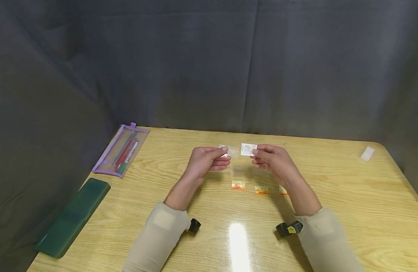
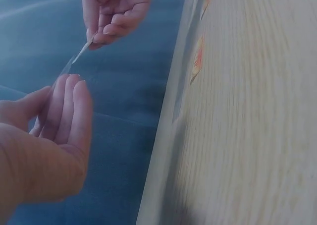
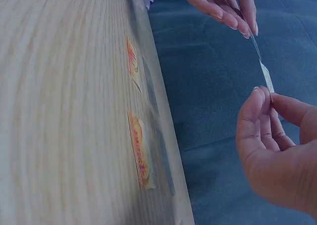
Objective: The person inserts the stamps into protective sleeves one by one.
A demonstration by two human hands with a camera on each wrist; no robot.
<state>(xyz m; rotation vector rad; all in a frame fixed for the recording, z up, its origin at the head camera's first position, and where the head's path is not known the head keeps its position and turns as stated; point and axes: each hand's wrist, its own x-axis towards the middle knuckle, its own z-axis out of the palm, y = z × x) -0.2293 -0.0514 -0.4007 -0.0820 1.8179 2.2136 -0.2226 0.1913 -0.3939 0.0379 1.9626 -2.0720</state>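
Observation:
Between thumb and fingers, my left hand (image 1: 209,160) pinches a small clear plastic sleeve (image 1: 233,152) by its left end. My right hand (image 1: 275,160) holds a small white printed card (image 1: 248,149), stamp-like in size, by its right side. Both are raised above the table, the card's left edge close to the sleeve's free end in the head view. From the right wrist, the card (image 3: 267,77) appears nearly edge-on, its tip at the sleeve (image 3: 256,46). Below the hands lie small orange-and-yellow cards (image 1: 238,185), one partly covered by my right wrist.
Clear plastic pieces (image 1: 235,170) lie on the wooden table (image 1: 331,234) just behind the orange cards. To the left are a purple-edged mesh pouch (image 1: 105,166) with pens and a dark green case (image 1: 74,217). A small white block (image 1: 367,153) sits at the far right. Dark curtains surround the table.

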